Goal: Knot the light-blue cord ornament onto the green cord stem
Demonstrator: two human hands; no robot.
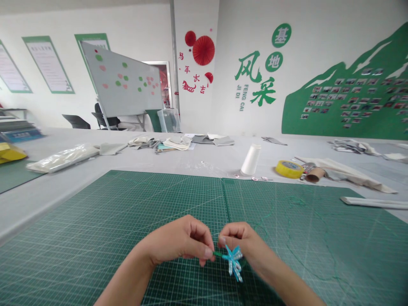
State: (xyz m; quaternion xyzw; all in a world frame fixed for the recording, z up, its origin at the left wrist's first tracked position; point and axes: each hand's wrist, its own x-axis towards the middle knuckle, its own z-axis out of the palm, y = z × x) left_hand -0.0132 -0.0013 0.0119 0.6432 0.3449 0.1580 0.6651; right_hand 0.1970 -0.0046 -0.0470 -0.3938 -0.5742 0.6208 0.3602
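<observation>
Between my two hands is a small blue flower (234, 260) with shiny petals and a short green stem (217, 253). The fingertips of my left hand (191, 243) pinch the far end of the stem. My right hand (237, 238) is closed just above the flower, thumb and forefinger pressed together; what they hold, if anything, is too small to tell. The petals hang toward the lower right over the green cutting mat (143, 212). Loose green thread (288, 238) lies in wide curves on the mat's right side.
Beyond the mat stand a white thread cone (251, 160), yellow tape roll (289, 168) and cardboard tube (315, 174). Fabric scraps (178, 142) lie farther back, a plastic-wrapped bundle (65, 158) at left, and a white rolled strip (372, 202) at right.
</observation>
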